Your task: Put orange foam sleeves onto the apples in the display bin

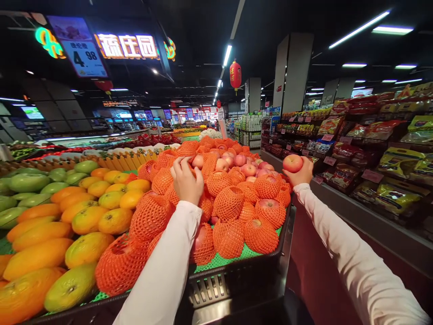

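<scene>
My right hand (pixel 304 173) grips a bare red apple (pixel 292 163) above the right edge of the display, beside the aisle. Over the heap, my left hand (pixel 188 181) has its fingers apart and slightly bent, with nothing visible in it. It is nearest to the apples in orange foam nets (pixel 152 215); whether the fingertips touch them I cannot tell. Loose red apples (pixel 248 169) lie just beyond, partly ringed by more netted ones. A netted apple (pixel 228 203) sits between my two arms.
Orange-yellow mangoes (pixel 88 219) and green mangoes (pixel 29 182) lie to the left. A black crate (pixel 233 271) with green matting edges the display in front. Shelves of packaged goods (pixel 392 167) line the right side of the aisle. A red lantern (pixel 235 75) hangs overhead.
</scene>
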`<state>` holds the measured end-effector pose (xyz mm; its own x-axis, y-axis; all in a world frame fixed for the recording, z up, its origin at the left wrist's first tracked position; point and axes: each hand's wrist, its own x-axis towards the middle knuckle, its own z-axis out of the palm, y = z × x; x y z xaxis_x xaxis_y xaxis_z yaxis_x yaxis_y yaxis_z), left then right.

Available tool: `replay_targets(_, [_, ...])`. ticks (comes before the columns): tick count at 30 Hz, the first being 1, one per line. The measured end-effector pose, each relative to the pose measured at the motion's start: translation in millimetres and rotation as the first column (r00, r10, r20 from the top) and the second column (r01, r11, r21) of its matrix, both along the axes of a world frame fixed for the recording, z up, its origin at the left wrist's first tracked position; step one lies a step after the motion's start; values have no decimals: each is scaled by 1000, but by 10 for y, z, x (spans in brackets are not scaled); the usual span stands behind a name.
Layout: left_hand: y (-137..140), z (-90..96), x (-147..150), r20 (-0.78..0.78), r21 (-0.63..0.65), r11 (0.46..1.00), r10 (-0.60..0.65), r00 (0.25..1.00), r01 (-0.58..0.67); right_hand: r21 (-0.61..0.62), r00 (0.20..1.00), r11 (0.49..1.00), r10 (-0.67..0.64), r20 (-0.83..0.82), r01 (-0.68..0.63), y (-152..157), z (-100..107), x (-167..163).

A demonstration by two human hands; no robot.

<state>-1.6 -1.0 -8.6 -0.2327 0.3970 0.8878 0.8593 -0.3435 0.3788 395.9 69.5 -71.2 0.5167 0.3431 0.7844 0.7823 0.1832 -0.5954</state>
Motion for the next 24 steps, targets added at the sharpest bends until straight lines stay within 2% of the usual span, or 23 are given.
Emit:
replay_targets(2, [1, -2, -3, 14, -82, 994, 80, 997, -78, 194, 1000, 981, 17, -20, -13, -107, 220, -115])
replay_targets(3, [-2, -4, -2, 6, -138, 984, 114, 993, -113, 297, 999, 954, 39, -21, -31, -170, 353, -203])
replay_targets(6, [-13, -22, 11, -47, -321, 925, 199, 979, -204, 525, 985, 839, 171, -1, -145, -365, 793, -560])
replay_targets(9, [-17, -47, 13, -94, -456, 851, 247, 964, -262, 598, 954, 756, 294, 52, -265, -511, 1187, -993])
replay_targets(11, [-11, -58, 0, -108, -507, 815, 264, 958, -282, 544, 920, 760, 388, 60, -356, -566, 1357, -1302])
replay_targets(13, [-5, -58, -22, -118, -533, 794, 272, 955, -292, 497, 852, 739, 523, 3, -455, -595, 1419, -1619])
replay_targets(14, [-2, -53, -32, -124, -535, 792, 271, 955, -294, 485, 795, 711, 604, -52, -509, -605, 1408, -1775])
replay_targets(15, [-1, -47, -40, -130, -527, 798, 265, 955, -293, 475, 706, 666, 698, -125, -575, -612, 1372, -1923])
replay_targets(16, [-1, -40, -45, -135, -508, 812, 255, 957, -288, 461, 566, 594, 796, -214, -660, -618, 1316, -2059])
replay_targets(18, [-2, -25, -42, -139, -438, 859, 228, 964, -267, 452, 182, 381, 888, -423, -807, -624, 1167, -2278])
replay_targets(19, [-3, -18, -34, -136, -393, 885, 214, 967, -251, 466, 4, 282, 858, -513, -839, -623, 1089, -2357])
replay_targets(20, [-3, -13, -25, -132, -347, 909, 197, 972, -231, 494, -136, 212, 805, -577, -843, -619, 1016, -2414])
replay_targets(21, [-4, -7, -14, -124, -304, 929, 180, 976, -210, 524, -233, 169, 753, -615, -835, -613, 953, -2452])
replay_targets(22, [-5, -2, -4, -108, -269, 944, 165, 980, -188, 553, -294, 151, 718, -631, -820, -607, 904, -2475])
replay_targets(24, [-8, 8, 10, -43, -228, 964, 134, 990, -140, 578, -345, 123, 697, -629, -807, -600, 844, -2488])
